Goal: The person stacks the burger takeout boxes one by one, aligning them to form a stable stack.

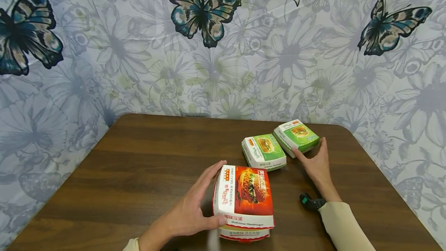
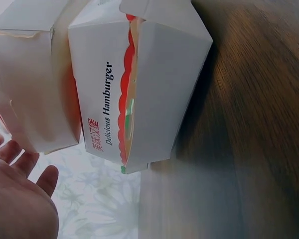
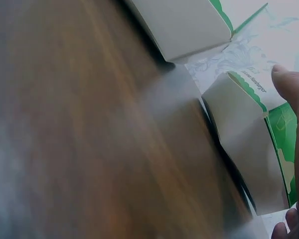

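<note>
A red-and-white hamburger box (image 1: 253, 196) sits on top of a second red-edged hamburger box (image 1: 244, 234) at the front of the table. My left hand (image 1: 193, 204) grips the upper box, thumb at its near left corner and fingers along its left side. In the left wrist view the lower box (image 2: 104, 94) shows its scalloped red flap slightly parted. My right hand (image 1: 316, 164) spans a green-and-white hamburger box (image 1: 299, 134) at the back right, thumb at its near corner, fingers at its right side. That box (image 3: 249, 144) stands flat on the table in the right wrist view.
Another green hamburger box (image 1: 265, 151) stands just left of the one at my right hand, behind the red stack. A dark wristband device (image 1: 311, 202) is on the right wrist. The brown wooden table (image 1: 139, 165) ends at a butterfly-patterned backdrop (image 1: 216, 76).
</note>
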Tool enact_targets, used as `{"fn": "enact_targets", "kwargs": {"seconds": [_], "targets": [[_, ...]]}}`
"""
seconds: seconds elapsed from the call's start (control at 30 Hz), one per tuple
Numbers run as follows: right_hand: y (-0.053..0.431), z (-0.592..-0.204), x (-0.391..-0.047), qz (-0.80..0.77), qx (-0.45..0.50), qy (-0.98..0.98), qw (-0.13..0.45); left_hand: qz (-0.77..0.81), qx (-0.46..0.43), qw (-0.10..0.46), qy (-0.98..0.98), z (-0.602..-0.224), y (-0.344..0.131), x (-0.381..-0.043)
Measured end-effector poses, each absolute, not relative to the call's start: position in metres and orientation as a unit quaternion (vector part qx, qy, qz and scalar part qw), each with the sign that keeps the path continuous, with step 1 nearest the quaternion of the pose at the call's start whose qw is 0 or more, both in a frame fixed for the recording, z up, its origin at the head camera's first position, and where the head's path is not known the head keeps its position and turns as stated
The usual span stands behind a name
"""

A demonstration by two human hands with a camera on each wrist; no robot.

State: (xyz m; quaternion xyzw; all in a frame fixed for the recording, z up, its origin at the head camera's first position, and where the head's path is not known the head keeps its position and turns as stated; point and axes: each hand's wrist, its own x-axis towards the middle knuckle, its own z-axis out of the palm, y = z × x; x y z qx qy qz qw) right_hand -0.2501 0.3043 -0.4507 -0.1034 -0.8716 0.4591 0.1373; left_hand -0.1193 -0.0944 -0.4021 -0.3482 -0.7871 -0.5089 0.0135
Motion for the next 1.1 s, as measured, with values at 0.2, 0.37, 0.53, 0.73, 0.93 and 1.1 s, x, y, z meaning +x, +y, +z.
{"fn": "enact_targets", "kwargs": {"seconds": [0.2, 0.37, 0.53, 0.73, 0.93, 1.1], "targets": [[0.3014, -0.4525, -0.2544, 0.455, -0.106, -0.874, 0.134, -0.497, -0.344, 0.018, -0.796, -0.4031, -0.0972, -0.1203], [0.3003, -0.4507, -0.253, 0.445, -0.101, -0.88, 0.136, -0.496, -0.337, 0.004, -0.8, -0.4034, -0.0974, -0.1209], [0.2994, -0.4498, -0.2516, 0.437, -0.096, -0.885, 0.13, -0.499, -0.33, -0.007, -0.801, -0.404, -0.0978, -0.1204], [0.3004, -0.4497, -0.2501, 0.444, -0.1, -0.881, 0.131, -0.49, -0.328, -0.001, -0.808, -0.4033, -0.1002, -0.1194], [0.2999, -0.4486, -0.2493, 0.458, -0.098, -0.874, 0.133, -0.483, -0.331, 0.014, -0.811, -0.4026, -0.1029, -0.1194], [0.3, -0.4498, -0.2481, 0.478, -0.104, -0.862, 0.135, -0.484, -0.326, 0.009, -0.812, -0.4045, -0.1029, -0.1189]]}}
